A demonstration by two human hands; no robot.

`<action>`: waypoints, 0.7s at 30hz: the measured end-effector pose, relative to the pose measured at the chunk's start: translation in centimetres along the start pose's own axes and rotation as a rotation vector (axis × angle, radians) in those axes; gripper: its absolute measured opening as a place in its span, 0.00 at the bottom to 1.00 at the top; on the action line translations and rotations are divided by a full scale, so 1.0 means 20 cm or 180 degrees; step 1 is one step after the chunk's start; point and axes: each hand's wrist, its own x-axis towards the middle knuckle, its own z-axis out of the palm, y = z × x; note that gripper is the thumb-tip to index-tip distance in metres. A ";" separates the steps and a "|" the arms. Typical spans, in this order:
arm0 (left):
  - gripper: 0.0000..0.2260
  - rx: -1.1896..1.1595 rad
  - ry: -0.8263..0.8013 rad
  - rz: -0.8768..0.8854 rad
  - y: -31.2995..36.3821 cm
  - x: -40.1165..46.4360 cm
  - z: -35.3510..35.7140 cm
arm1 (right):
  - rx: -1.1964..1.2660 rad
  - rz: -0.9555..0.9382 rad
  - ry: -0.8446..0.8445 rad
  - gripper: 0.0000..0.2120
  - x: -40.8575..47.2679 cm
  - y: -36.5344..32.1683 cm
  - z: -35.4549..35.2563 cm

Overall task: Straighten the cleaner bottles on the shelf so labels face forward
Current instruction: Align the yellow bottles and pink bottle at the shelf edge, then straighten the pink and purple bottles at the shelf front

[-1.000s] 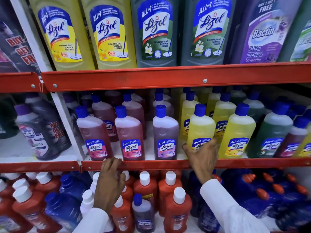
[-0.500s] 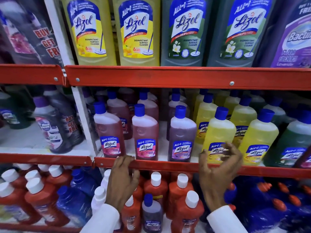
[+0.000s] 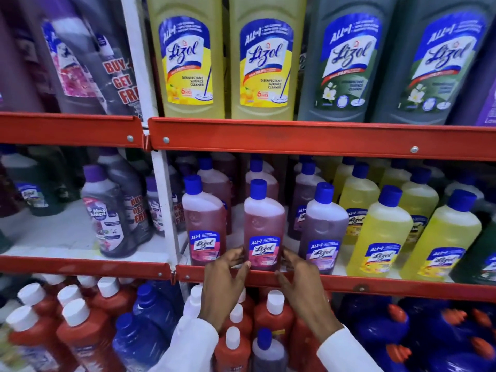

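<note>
On the middle shelf stands a front row of small blue-capped Lizol bottles. The pink bottle (image 3: 264,226) in the middle of the pink group faces forward with its label showing. My left hand (image 3: 225,285) reaches over the red shelf rail (image 3: 375,284), fingertips pressed on the bottle's lower left side. On its lower right side rest the fingertips of my right hand (image 3: 303,291). Another pink bottle (image 3: 203,224) stands to the left and a purple one (image 3: 323,229) to the right. Two yellow bottles (image 3: 379,232) (image 3: 442,237) continue the row, labels turned slightly.
Large yellow bottles (image 3: 188,57) and grey-green Lizol bottles (image 3: 346,60) fill the top shelf. Red, white-capped bottles (image 3: 273,315) and blue bottles (image 3: 150,318) crowd the bottom shelf under my arms. A white upright post (image 3: 166,210) divides off the left bay with its Maxkleen bottles (image 3: 107,213).
My right hand left the yellow bottle and moved left to the middle pink bottle. My left hand rose from the red rail onto the same bottle. The view shifted left.
</note>
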 end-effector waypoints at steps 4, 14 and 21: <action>0.12 0.0029 -0.0048 -0.0084 -0.03 0.01 0.01 | 0.0052 -0.0007 0.0026 0.24 0.00 0.00 -0.01; 0.12 0.0261 -0.0023 -0.0052 -0.01 -0.02 0.03 | 0.0195 0.0092 -0.0001 0.25 0.00 0.03 -0.01; 0.13 0.0218 0.0149 -0.0093 0.03 -0.04 0.04 | 0.0181 0.0019 -0.0165 0.26 0.00 0.03 -0.03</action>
